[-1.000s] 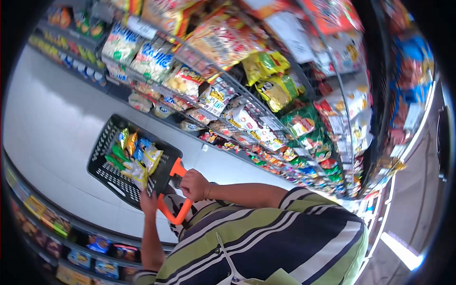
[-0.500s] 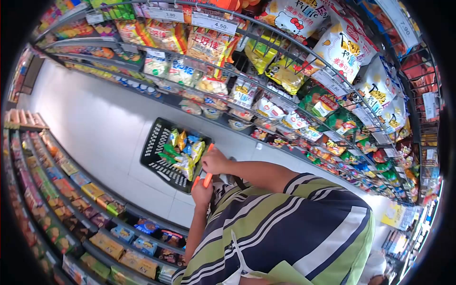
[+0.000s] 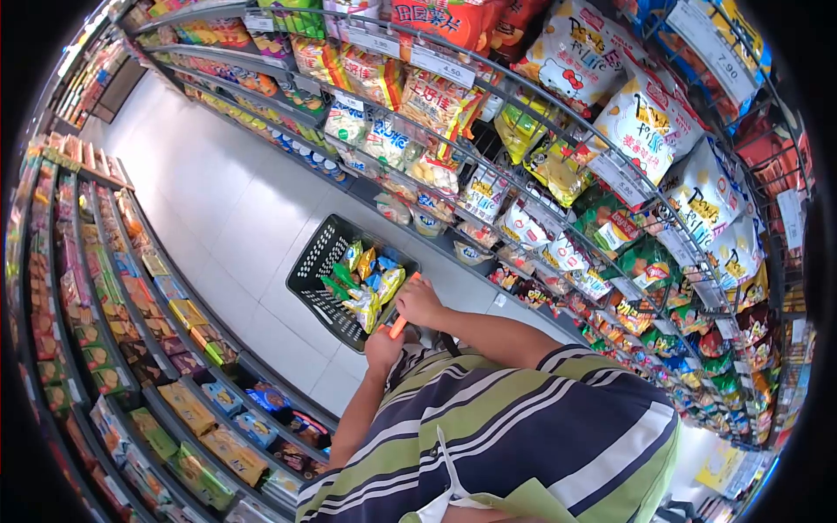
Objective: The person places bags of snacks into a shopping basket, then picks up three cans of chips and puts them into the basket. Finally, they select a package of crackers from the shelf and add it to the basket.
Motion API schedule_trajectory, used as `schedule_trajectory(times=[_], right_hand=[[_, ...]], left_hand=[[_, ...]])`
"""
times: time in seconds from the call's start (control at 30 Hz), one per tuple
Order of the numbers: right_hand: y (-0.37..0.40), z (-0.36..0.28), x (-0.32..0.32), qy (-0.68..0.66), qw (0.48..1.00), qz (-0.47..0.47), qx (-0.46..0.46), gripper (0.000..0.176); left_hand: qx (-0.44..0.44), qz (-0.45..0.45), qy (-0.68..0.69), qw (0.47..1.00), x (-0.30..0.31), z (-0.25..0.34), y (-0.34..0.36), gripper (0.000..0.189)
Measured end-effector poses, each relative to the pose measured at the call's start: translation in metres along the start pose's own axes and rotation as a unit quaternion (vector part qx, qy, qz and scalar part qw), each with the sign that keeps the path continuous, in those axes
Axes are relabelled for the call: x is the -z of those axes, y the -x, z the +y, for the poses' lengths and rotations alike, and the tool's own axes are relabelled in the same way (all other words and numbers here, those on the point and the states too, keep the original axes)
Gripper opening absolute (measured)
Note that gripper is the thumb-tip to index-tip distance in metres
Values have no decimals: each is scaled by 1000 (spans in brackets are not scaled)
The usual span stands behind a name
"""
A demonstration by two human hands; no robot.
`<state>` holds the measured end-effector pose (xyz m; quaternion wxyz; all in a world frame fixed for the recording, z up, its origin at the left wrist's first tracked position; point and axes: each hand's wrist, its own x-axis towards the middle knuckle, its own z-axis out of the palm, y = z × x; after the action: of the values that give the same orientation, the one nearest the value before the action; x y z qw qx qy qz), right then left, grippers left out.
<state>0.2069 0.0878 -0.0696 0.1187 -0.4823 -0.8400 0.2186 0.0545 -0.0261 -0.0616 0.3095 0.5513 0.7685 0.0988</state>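
A black plastic shopping basket (image 3: 316, 261) hangs in front of me over the white floor, with several bright snack packets (image 3: 366, 279) piled at its near end. Its orange handle (image 3: 398, 327) runs between my two hands. My right hand (image 3: 418, 301) is closed over the upper part of the handle. My left hand (image 3: 382, 349) grips the lower part, just under the basket's near rim. My striped shirt hides everything below my forearms.
Wire shelves of snack bags (image 3: 558, 166) with price tags run along my right. A low shelf of boxed goods (image 3: 157, 349) lines my left. The white tiled aisle floor (image 3: 218, 200) stretches ahead between them.
The view has swung to look farther up the aisle. The basket sits a little higher and to the right in view. Both hands keep hold of the orange handle.
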Motion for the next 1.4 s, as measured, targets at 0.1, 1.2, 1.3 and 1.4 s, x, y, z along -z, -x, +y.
schedule_trajectory(times=[0.1, 1.2, 1.3, 1.4], right_hand=[[12, -2, 6, -16, 998, 49, 43, 28], [-18, -15, 22, -27, 989, -36, 142, 28], [-24, -17, 24, -13, 989, -42, 140, 27], [-34, -18, 26, -19, 987, -52, 150, 26]], left_hand=[[28, -36, -12, 999, 1, 4, -2, 39], [95, -48, 59, 993, 10, 22, -46, 40], [94, -43, 56, 993, 18, 25, -49, 39], [83, -30, 64, 994, 24, 25, -53, 38]])
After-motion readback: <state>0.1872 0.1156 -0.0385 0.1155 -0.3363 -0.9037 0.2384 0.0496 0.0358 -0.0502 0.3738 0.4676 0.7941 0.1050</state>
